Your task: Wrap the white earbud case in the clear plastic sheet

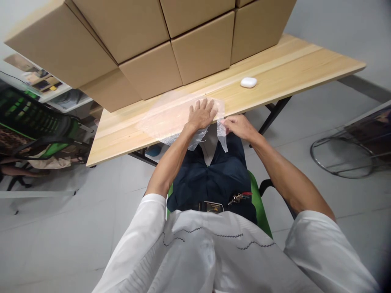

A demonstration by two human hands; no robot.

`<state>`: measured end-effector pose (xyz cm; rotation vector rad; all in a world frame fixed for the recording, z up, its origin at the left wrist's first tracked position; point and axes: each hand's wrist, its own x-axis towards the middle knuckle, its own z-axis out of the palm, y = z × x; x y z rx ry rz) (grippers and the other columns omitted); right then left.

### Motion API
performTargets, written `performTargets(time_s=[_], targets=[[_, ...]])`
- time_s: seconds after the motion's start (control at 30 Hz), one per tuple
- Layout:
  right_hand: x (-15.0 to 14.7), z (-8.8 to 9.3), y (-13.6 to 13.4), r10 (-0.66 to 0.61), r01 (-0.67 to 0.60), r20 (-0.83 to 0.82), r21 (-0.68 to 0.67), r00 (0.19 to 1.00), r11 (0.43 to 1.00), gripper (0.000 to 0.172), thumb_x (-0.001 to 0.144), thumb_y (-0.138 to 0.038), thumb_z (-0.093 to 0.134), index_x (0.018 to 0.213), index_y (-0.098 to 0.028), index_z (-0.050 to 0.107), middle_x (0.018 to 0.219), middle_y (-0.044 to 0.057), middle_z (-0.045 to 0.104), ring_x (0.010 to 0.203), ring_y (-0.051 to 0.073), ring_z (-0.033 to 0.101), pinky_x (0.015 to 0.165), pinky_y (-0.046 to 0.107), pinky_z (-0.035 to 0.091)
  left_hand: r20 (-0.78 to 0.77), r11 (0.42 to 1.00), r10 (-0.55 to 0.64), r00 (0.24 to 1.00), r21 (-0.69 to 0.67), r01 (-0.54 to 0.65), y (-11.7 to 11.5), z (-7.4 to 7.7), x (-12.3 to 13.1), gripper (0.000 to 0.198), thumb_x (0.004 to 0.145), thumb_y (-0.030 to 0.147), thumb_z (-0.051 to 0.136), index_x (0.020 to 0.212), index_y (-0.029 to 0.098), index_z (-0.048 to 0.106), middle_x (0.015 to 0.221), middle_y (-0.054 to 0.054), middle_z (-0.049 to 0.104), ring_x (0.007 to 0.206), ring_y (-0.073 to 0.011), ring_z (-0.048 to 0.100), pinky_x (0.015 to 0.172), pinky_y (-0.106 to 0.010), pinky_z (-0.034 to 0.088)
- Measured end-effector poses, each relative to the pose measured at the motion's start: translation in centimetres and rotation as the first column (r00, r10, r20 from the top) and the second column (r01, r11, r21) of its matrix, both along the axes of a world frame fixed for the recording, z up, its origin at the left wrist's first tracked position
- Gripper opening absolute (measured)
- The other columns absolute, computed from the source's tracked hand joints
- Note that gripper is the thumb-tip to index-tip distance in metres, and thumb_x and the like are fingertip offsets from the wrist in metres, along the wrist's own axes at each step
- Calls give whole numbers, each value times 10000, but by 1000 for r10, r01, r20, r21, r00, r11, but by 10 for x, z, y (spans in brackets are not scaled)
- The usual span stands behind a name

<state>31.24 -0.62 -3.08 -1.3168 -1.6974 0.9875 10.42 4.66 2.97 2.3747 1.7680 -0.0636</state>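
Observation:
A thin, see-through sheet of plastic film lies on the wooden table, with part of it hanging over the front edge. My left hand is spread flat on the film near that edge, fingers apart. Just to its right, my right hand pinches a corner of the film between thumb and fingers. From that pinch a narrow, ragged strip dangles above my lap. Whether this strip is still joined to the sheet under my left hand I cannot tell.
Large cardboard boxes stand stacked along the back of the wooden table. A small white rounded case rests at the right. A black and green chair is off to the left, and a metal ring-shaped base to the right.

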Motion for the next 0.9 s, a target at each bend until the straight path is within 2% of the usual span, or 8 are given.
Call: performTargets(time_s=[0.1,0.27,0.4,0.57,0.73,0.9], targets=[[-9,5,2,-68,67,-21,-26,997,997,443,1041,-468,717,652,-254,710,658,36,759,696,246,786,720,333,569,-11,1000,-1,1000,-2,1,-1,-1,-1,785,1274,585,268,2019,338,303,2132,-27,184,1996,-380,129,1609,-691,129],[-27,15,2,-178,180,61,-26,982,983,484,1046,-311,727,571,-247,662,566,15,692,626,224,756,671,312,508,-15,999,-37,999,2,37,-10,-2,-5,783,1277,592,277,2021,349,297,2133,-23,174,1997,-378,119,1610,-682,135],[-32,12,0,-165,165,13,-42,986,985,470,1038,-258,697,571,-244,646,568,-3,692,585,190,720,673,295,510,-20,998,-54,998,-34,53,-11,3,-7,783,1280,594,279,2024,349,279,2135,-27,155,1997,-386,108,1605,-696,133],[-28,-8,7,-134,128,-93,-75,987,989,369,1001,-348,725,648,-243,707,589,3,711,564,194,703,655,299,546,48,998,-23,999,-51,26,4,9,2,804,1271,567,261,2037,324,225,2129,-25,193,1991,-387,152,1609,-694,130],[-26,-20,14,-122,110,-147,-87,982,990,342,968,-391,710,652,-261,702,611,20,730,564,211,688,629,327,561,38,1000,-2,999,-14,2,13,-1,14,789,1266,528,282,2025,314,285,2132,-12,177,1998,-371,112,1618,-674,96],[-20,-12,10,-83,79,-80,-51,993,996,410,974,-393,715,587,-261,691,587,42,713,620,231,691,716,352,576,33,1000,4,999,-10,-4,11,-7,14,766,1270,551,292,2016,381,313,2131,31,191,2000,-365,91,1616,-689,104]])
